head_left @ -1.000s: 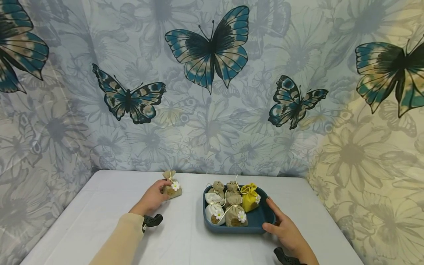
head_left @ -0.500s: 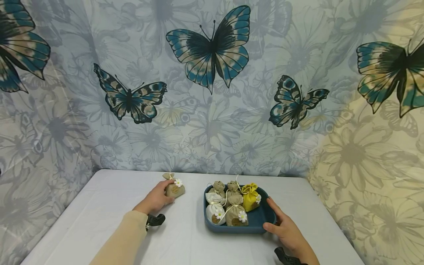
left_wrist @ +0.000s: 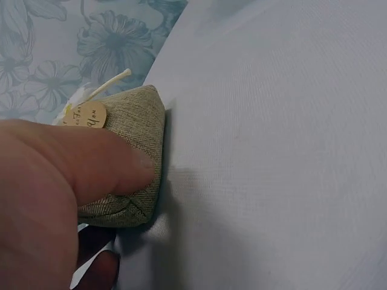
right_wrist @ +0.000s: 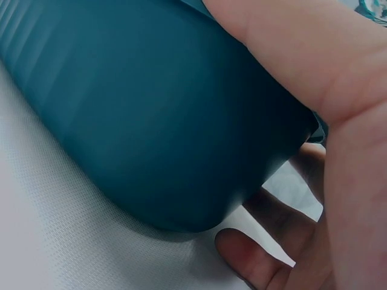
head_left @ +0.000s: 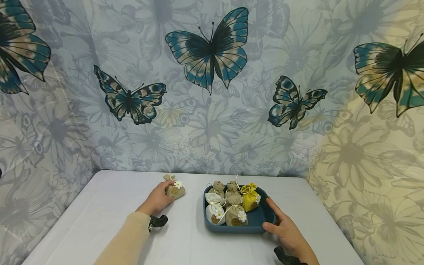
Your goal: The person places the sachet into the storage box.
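My left hand [head_left: 158, 198] grips a small tan drawstring pouch [head_left: 176, 190] near the table's far edge. A white flower and a round tag decorate it. In the left wrist view the thumb lies across the cloth of the pouch [left_wrist: 136, 121], and the other fingers are mostly hidden behind it. My right hand [head_left: 286, 228] holds the right end of a dark blue tray [head_left: 261, 219], thumb at the front rim and fingers along the end wall. Close up in the right wrist view, the tray wall [right_wrist: 139, 121] sits within that hand's spread thumb and fingers.
Inside the tray stand a white pouch [head_left: 214, 211], a tan pouch [head_left: 234, 210] in front, more tan pouches behind, and a yellow pouch [head_left: 250, 198]. A white cloth covers the table [head_left: 185, 239]. Butterfly-patterned fabric [head_left: 212, 136] hangs behind it.
Over the first half second my left hand shifted slightly right with the tan pouch; since then the pouch has hardly moved. My right hand and the tray have stayed in place.
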Motion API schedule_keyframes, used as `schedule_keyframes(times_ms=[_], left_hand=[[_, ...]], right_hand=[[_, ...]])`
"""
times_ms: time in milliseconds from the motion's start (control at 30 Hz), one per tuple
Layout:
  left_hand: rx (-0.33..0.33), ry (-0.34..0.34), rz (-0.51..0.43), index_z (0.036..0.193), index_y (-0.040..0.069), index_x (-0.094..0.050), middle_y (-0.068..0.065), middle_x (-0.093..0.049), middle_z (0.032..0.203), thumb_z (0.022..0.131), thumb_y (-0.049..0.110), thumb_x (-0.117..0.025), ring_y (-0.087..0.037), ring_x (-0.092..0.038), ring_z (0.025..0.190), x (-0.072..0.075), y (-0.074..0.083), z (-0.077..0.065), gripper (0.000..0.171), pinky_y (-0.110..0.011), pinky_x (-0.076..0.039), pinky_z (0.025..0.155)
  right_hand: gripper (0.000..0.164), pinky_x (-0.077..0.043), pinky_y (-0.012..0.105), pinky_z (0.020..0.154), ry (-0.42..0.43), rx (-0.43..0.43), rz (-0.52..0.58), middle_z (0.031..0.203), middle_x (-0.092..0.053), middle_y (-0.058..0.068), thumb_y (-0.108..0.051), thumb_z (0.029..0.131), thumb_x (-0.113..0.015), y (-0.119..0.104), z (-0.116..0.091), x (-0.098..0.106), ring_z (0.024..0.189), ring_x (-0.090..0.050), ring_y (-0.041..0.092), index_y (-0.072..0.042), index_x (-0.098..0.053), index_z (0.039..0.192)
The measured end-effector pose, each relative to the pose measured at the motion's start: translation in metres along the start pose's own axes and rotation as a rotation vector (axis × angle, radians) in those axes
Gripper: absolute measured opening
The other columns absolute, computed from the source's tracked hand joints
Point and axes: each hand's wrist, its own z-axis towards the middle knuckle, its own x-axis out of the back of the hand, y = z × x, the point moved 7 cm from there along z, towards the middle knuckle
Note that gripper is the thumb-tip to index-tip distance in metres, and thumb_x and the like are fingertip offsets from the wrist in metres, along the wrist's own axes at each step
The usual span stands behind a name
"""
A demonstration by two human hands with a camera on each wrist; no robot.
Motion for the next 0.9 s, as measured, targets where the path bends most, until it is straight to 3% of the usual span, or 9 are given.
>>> schedule_keyframes(times_ms=[167, 467, 567, 767, 900], left_hand=[[0.016, 0.029, 0.005, 0.135, 0.007, -0.057, -0.021, -0.056, 0.130, 0.079, 0.007, -0.074, -0.033, -0.055, 0.112, 0.000, 0.002, 0.000, 0.059, -0.053, -0.041, 0.096], [0.074, 0.057, -0.095, 0.128, 0.008, -0.064, -0.021, -0.057, 0.134, 0.072, 0.004, -0.070, -0.031, -0.054, 0.110, 0.003, 0.005, -0.004, 0.057, -0.049, -0.041, 0.095], [0.097, 0.069, -0.223, 0.129, 0.006, -0.065, -0.020, -0.056, 0.133, 0.070, -0.003, -0.068, -0.031, -0.054, 0.105, 0.003, 0.004, -0.006, 0.059, -0.044, -0.045, 0.089], [0.167, -0.007, -0.674, 0.137, -0.001, -0.054, -0.026, -0.045, 0.128, 0.082, -0.014, -0.061, -0.037, -0.054, 0.102, -0.010, 0.006, -0.010, 0.057, -0.045, -0.058, 0.076], [0.151, -0.026, -0.757, 0.138, -0.002, -0.052, -0.024, -0.045, 0.126, 0.083, -0.010, -0.061, -0.034, -0.055, 0.104, -0.013, 0.014, -0.011, 0.056, -0.042, -0.057, 0.079]], right_hand=[[0.081, -0.039, 0.018, 0.094, 0.003, -0.003, 0.002, 0.164, -0.012, 0.006, -0.017, 0.095, -0.070, 0.001, 0.000, 0.000, 0.146, -0.011, 0.040, -0.017, -0.022, 0.160], [0.080, -0.038, 0.019, 0.095, -0.001, 0.007, 0.000, 0.164, -0.012, 0.006, -0.017, 0.096, -0.069, 0.001, 0.000, 0.001, 0.146, -0.010, 0.040, -0.018, -0.022, 0.160], [0.081, -0.037, 0.017, 0.095, 0.004, 0.009, -0.008, 0.164, -0.013, 0.006, -0.017, 0.095, -0.070, 0.001, 0.000, 0.001, 0.146, -0.011, 0.039, -0.017, -0.023, 0.160], [0.081, -0.037, 0.017, 0.094, 0.008, 0.028, -0.007, 0.164, -0.013, 0.007, -0.016, 0.095, -0.070, 0.000, 0.001, 0.000, 0.146, -0.011, 0.040, -0.016, -0.023, 0.160], [0.080, -0.037, 0.016, 0.094, 0.007, 0.044, 0.005, 0.164, -0.013, 0.008, -0.015, 0.095, -0.070, -0.001, 0.001, 0.001, 0.146, -0.010, 0.040, -0.015, -0.023, 0.160]])
